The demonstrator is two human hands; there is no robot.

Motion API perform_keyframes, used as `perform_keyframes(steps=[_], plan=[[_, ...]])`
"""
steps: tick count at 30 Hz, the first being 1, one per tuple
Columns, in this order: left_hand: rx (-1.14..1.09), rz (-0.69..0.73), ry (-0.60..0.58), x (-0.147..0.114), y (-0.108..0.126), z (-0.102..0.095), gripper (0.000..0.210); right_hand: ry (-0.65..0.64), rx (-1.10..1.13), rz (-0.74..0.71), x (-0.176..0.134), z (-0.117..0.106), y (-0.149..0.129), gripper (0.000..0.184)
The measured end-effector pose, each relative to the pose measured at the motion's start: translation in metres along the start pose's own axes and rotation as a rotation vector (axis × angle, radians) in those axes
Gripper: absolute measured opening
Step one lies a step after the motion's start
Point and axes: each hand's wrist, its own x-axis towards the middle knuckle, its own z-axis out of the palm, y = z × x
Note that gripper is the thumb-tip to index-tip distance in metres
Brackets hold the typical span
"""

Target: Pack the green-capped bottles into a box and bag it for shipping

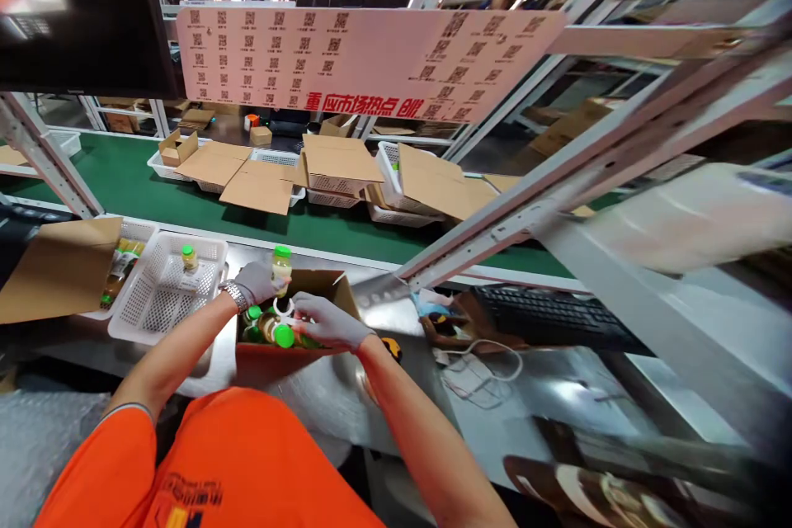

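Observation:
My left hand (255,282), in a grey glove, grips a small jar with a green lid (282,261) upright over the open cardboard box (290,356). Inside the box lie several green-capped bottles (267,325), one with its cap (284,336) towards me. Over the box's right half is my gloved right hand (331,322), its fingers closed at a white curved piece (284,308) beside the bottles. Whether that piece belongs to a bottle I cannot tell. Left of the box, a white perforated basket (148,322) has another green-lidded jar (189,258) standing in it.
At the far left, a cardboard flap (62,268) partly covers another basket with packaged goods (124,264). Behind the bench runs a green conveyor (124,190) with baskets and cartons. A slanted metal post (495,231), a keyboard (550,318) and a white cable (495,375) are to the right.

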Motion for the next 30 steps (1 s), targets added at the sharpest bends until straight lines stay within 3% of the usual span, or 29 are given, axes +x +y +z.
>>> perform_keyframes(steps=[4,8,13,17,20,22,24,25,27,30], plan=[[0.142,0.030,-0.133,-0.003,-0.002,0.002,0.053,0.102,0.049,-0.029,-0.009,-0.008,0.002,0.021],[0.236,0.002,-0.265,-0.004,-0.006,0.016,0.049,0.152,0.094,-0.020,-0.026,-0.024,0.005,0.023],[0.188,-0.091,-0.415,0.000,0.003,0.038,0.028,0.439,0.165,0.111,-0.049,-0.032,0.015,0.030],[0.159,-0.135,-0.470,-0.003,0.014,0.044,0.026,0.651,0.226,0.214,-0.057,-0.024,0.029,0.037],[0.149,-0.136,-0.389,-0.006,0.024,0.038,0.040,0.703,0.254,0.246,-0.057,-0.016,0.034,0.044],[0.094,-0.047,-0.216,-0.004,0.030,0.033,0.067,0.694,0.265,0.240,-0.056,-0.012,0.032,0.045],[0.026,0.173,-0.064,0.000,0.035,0.031,0.089,0.661,0.269,0.208,-0.054,-0.008,0.030,0.041],[-0.005,0.281,-0.045,0.003,0.036,0.032,0.090,0.647,0.270,0.187,-0.052,-0.007,0.029,0.039],[-0.064,0.390,-0.091,0.009,0.035,0.036,0.073,0.627,0.282,0.159,-0.050,-0.004,0.029,0.036],[-0.140,0.440,-0.217,0.010,0.024,0.043,0.047,0.641,0.316,0.215,-0.048,-0.002,0.038,0.042]])
